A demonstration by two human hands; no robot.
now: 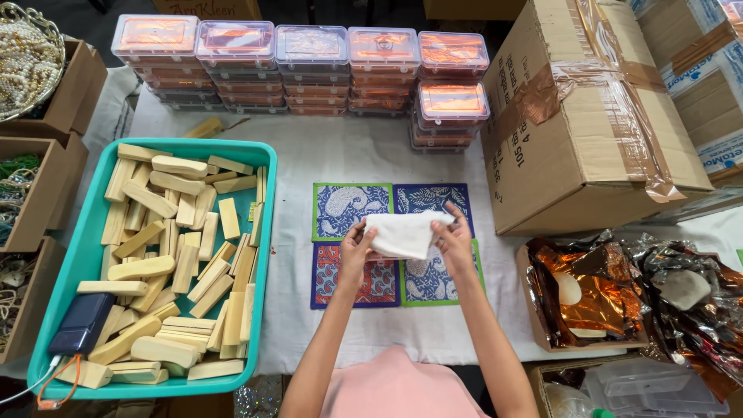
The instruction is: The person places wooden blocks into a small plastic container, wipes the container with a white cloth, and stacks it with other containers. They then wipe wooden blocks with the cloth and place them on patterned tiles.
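Observation:
Both my hands hold a white folded cloth (404, 233) above the table. My left hand (355, 249) pinches its left edge and my right hand (453, 241) grips its right edge. Under the cloth lie patterned fabric squares on the white tablecloth: a green-bordered blue paisley one (346, 207) at upper left, a blue one (432, 198) at upper right, a red-and-blue one (381, 282) at lower left, and a green-edged one (428, 285) at lower right, partly hidden by my hands.
A teal tray (85, 255) at left holds several pale wooden blocks and a dark blue power bank (80, 323). Stacks of clear lidded boxes (309, 70) line the back. A large cardboard box (580, 116) stands right; crinkled foil bags (611, 290) lie below it.

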